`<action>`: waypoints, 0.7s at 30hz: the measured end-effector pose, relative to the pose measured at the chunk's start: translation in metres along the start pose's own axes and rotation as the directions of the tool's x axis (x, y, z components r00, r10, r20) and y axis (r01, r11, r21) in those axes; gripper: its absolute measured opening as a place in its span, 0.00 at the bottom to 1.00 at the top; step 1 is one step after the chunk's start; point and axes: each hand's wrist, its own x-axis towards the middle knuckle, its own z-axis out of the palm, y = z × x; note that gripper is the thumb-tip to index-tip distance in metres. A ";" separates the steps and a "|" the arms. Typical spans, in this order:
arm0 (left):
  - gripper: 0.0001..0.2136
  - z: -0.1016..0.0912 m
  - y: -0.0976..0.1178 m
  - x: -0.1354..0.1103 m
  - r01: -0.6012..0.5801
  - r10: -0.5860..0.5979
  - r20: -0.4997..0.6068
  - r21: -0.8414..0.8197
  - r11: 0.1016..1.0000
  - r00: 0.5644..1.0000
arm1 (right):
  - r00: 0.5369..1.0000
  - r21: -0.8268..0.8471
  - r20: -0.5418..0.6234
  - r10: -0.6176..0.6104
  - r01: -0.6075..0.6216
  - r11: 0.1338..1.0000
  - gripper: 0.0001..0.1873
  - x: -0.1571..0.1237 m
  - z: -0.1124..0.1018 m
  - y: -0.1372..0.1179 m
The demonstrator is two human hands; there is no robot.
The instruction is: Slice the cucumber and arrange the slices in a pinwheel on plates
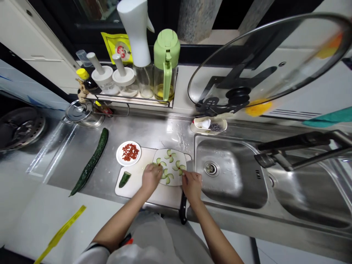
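A white plate (176, 178) with cucumber slices (169, 166) arranged in pinwheel shapes rests on a white cutting board (134, 183). My left hand (150, 178) is at the plate's left edge, fingers curled over a slice. My right hand (191, 184) is at the plate's right edge, fingertips pinched at a slice there. A cucumber end piece (124, 179) lies on the board's left part. A knife with a black handle (182, 211) lies along the board's right side, under my right wrist.
A small white dish of red goji berries (128, 153) sits behind the board. A whole cucumber (90, 161) lies to the left on the steel counter. The sink (231, 176) and faucet (299, 148) are to the right. Condiment bottles (165, 66) and a glass lid (264, 58) stand behind.
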 end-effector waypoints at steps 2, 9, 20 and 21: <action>0.06 -0.017 -0.019 -0.005 0.066 -0.065 -0.018 0.036 0.997 0.998 | 1.000 -0.001 -0.004 -0.011 0.011 1.000 0.14 -0.003 0.001 0.000; 0.10 -0.061 -0.078 -0.011 0.356 -0.344 -0.095 0.192 0.914 0.934 | 0.997 0.012 -0.007 -0.082 0.082 0.997 0.13 -0.007 0.006 -0.012; 0.13 -0.060 -0.096 0.020 0.456 -0.462 -0.048 0.286 0.843 0.885 | 0.995 0.026 0.015 -0.095 0.095 0.995 0.13 -0.009 0.007 -0.030; 0.13 -0.060 -0.095 0.022 0.468 -0.478 -0.038 0.288 0.836 0.877 | 0.996 0.026 0.013 -0.087 0.087 0.996 0.13 -0.009 0.007 -0.029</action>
